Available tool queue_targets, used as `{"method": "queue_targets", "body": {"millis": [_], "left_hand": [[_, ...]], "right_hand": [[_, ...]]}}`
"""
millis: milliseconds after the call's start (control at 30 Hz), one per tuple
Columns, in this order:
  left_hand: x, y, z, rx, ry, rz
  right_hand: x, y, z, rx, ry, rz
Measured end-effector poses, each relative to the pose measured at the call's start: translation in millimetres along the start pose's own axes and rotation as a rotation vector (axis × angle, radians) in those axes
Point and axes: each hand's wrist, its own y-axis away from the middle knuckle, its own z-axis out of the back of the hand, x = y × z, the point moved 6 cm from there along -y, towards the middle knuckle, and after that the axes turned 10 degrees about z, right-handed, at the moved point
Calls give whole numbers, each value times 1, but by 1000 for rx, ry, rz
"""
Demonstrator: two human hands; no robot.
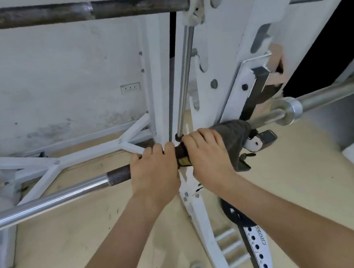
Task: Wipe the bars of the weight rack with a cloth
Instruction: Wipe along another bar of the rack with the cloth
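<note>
While the left hand (153,169) closes its fingers fully around the long chrome steel barbell (53,199), on its dark rough grip zone, the right hand (207,154) sits just beside it and clasps the dark grey-green cloth (236,140) wrapped over the same bar. The cloth bunches out beyond the right hand, toward the shiny collar (290,111) of the bar, and a loose end hangs below. Just behind both hands stands the white painted steel rack frame (156,81).

To do this step well, I think the left hand should only stop the bar from rolling. The right hand should squeeze the cloth all around the bar, then slide it along with a small twist, so that the underside is cleaned too. The hanging end could catch on the white bar hook (255,144) beside the right hand, so it is better to gather it first.
</note>
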Motion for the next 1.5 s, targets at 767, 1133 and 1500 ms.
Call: {"method": "queue_targets", "body": {"millis": [767, 1133, 1500], "left_hand": [[-28, -10, 8, -74, 246, 87], [-86, 3, 13, 54, 17, 74], [-114, -45, 13, -185, -30, -269]], "right_hand": [[-9, -9, 19, 113, -304, 149], [-82, -11, 38, 154, -838, -85], [-105, 4, 23, -50, -606, -68]]}}
